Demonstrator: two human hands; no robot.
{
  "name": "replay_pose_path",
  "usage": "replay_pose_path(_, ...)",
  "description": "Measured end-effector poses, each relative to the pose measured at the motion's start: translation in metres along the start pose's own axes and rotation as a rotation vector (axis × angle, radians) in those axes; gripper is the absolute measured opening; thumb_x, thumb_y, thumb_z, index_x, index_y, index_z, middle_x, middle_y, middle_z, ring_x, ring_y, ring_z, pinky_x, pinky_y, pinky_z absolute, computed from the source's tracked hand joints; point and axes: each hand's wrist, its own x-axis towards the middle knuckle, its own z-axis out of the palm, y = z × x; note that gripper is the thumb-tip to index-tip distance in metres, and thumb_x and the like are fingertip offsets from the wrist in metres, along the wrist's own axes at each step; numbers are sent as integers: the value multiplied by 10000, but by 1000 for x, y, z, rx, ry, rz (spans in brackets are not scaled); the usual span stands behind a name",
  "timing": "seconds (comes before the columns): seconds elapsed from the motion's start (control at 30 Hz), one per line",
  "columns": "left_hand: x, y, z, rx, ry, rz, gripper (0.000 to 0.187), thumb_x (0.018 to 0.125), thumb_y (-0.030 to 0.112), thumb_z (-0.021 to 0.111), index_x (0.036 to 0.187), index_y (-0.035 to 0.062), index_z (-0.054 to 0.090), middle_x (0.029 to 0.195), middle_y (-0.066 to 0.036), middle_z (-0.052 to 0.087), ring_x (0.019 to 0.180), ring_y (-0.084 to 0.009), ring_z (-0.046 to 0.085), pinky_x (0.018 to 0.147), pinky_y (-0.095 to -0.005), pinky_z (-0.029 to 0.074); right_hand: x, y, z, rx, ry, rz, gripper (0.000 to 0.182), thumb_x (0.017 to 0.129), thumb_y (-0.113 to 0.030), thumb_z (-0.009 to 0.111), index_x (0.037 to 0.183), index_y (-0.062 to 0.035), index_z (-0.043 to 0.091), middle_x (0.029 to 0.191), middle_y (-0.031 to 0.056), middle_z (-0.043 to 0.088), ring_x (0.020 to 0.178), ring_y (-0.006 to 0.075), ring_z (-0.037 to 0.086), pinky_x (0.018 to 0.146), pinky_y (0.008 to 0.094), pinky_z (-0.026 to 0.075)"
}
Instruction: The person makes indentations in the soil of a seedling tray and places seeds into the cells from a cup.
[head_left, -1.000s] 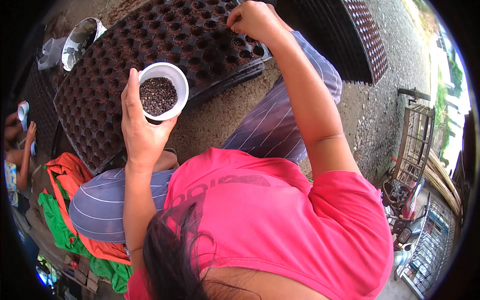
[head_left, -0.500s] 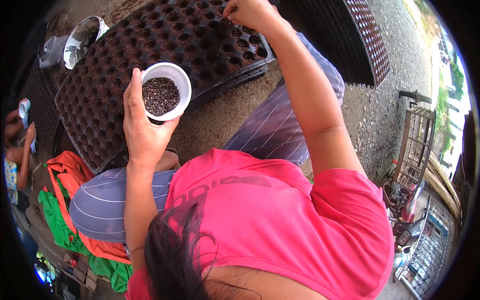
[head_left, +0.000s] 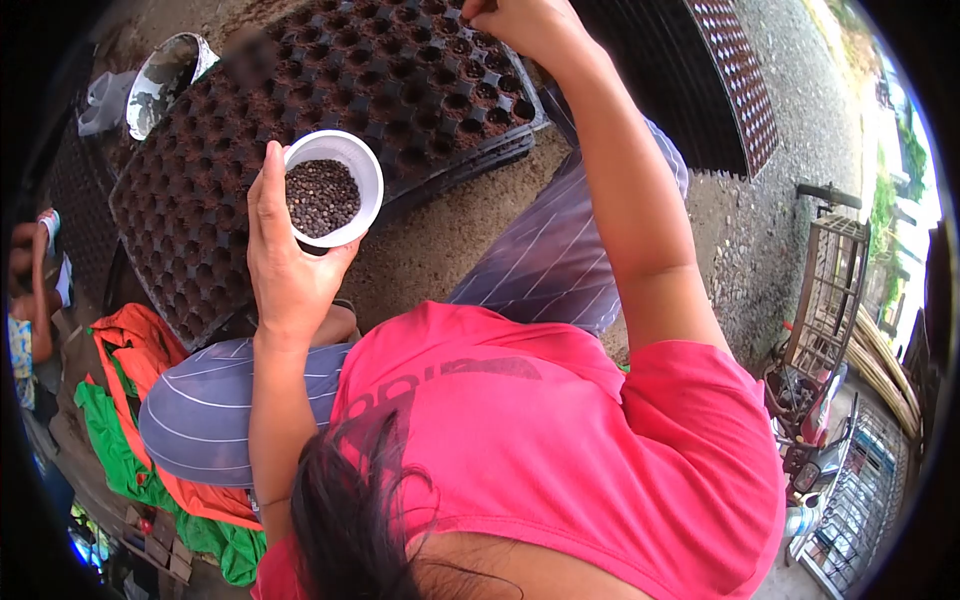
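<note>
My left hand (head_left: 288, 268) is wrapped round a white plastic cup (head_left: 370, 185), thumb on the near side and fingers along its left. Small dark round seeds (head_left: 322, 198) fill the lower part of the cup. Beneath and beyond it lies a black seedling tray (head_left: 215, 190), its many cells holding brown soil. At the top edge of the view, my right hand (head_left: 535, 30) hovers over the tray's far right part. Its fingers are bent together in a pinch and partly cut off by the frame; whatever they hold is too small to make out.
More black trays (head_left: 660, 70) are stacked at the upper right. A stained white bucket (head_left: 150, 95) stands at the upper left. Orange cloth (head_left: 140, 335) and green cloth (head_left: 115, 450) lie at the left. Another person's arm (head_left: 40, 280) shows at the far left. A metal-framed cart (head_left: 830, 280) is at right.
My right hand has shifted slightly right and up toward the frame edge, over the tray. The cup in my left hand has barely moved. At far left, the other person's arms have changed position.
</note>
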Motion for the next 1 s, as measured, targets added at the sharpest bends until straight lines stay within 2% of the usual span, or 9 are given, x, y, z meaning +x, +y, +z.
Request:
replay_pose_path(0.07,0,1,0,-4,4,0,1145,659,50,932,1613,47,300,1386,-208,556,1259,-379,584,1081,-468,465,-22,6,4,-19,11,18,190,781,-119,727,940,-61,812,885,190,770,821,305,765,793,422,599)
replay_pose_path(0.13,-1,1,0,5,4,7,1145,661,51,931,1615,51,299,1397,-209,552,1265,-379,583,1081,-467,465,-43,11,11,-96,-43,-69,171,797,-131,752,955,-98,806,834,112,764,769,267,741,747,367,589)
replay_pose_path(0.2,-1,1,1,0,0,6,1143,662,49,931,1614,51,300,1397,-209,552,1265,-379,584,1082,-466,466,-58,6,16,-206,-183,19,173,818,-146,716,970,-118,793,872,103,760,883,288,741,793,413,579)
replay_pose_path(0.47,-3,4,4,-1,5,31,1127,664,42,934,1605,43,312,1389,-207,562,1259,-371,593,1074,-458,480,-70,16,50,-310,-126,-106,137,831,-150,674,914,-117,779,932,133,758,887,348,741,760,460,591)
replay_pose_path(0.6,-3,1,2,21,38,57,1152,636,127,973,1589,34,332,1404,-216,556,1275,-367,588,1071,-442,497,-69,3,42,-330,-241,31,153,836,-118,643,911,-87,772,951,159,756,923,372,745,759,476,600)
replay_pose_path(0.7,-4,0,-2,64,28,57,1105,652,172,963,1565,28,358,1433,-222,548,1299,-391,576,1091,-454,487,-71,22,58,-319,-142,72,107,865,-180,694,915,-104,750,987,129,701,923,361,705,783,472,561)
replay_pose_path(0.73,-3,0,-3,-11,34,40,1045,641,121,918,1543,72,392,1475,-208,520,1337,-415,537,1115,-455,480,-73,18,57,-295,-89,25,143,862,-180,677,929,-54,682,852,193,734,870,410,722,751,524,565)
replay_pose_path(0.8,-3,1,-10,-8,48,71,1044,641,88,904,1546,73,383,1449,-206,531,1330,-416,535,1116,-467,473,-71,16,58,-280,-129,4,106,854,-178,716,882,-83,754,955,130,691,905,366,694,781,482,548)
replay_pose_path(1.0,-3,6,-22,-44,42,106,1189,608,25,881,1621,76,259,1419,-201,519,1308,-429,534,1096,-472,482,-74,-3,40,-217,-88,-96,51,794,-89,764,829,-51,763,904,127,686,848,349,694,775,449,541)
